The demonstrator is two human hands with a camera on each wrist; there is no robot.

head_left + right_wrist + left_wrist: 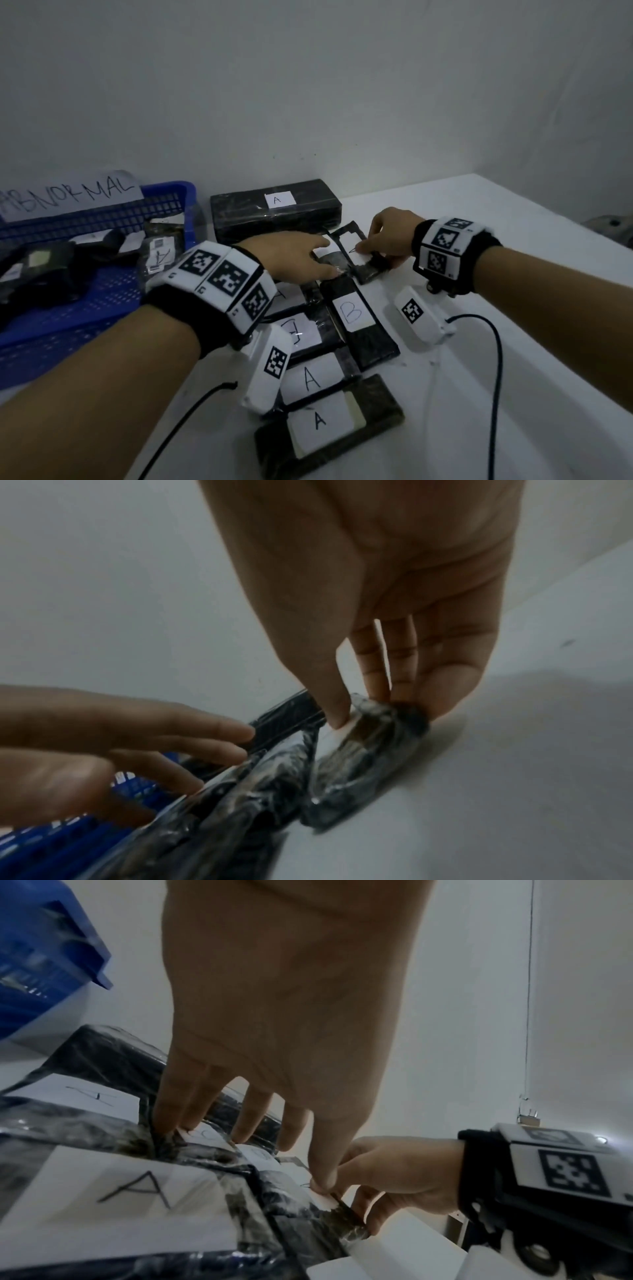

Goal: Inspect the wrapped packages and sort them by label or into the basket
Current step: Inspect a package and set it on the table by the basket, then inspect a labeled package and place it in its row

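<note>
Black package [363,263] between right fingers [448,685]

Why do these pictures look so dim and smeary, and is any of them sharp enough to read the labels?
Head view: dim, edges darkened and bowed by the wide lens, yet the B label and basket sign read clearly. Left wrist view: the left hand looms soft, plastic wrap glints. Right wrist view: blurriest; the package held by the right hand is smeared.
</note>
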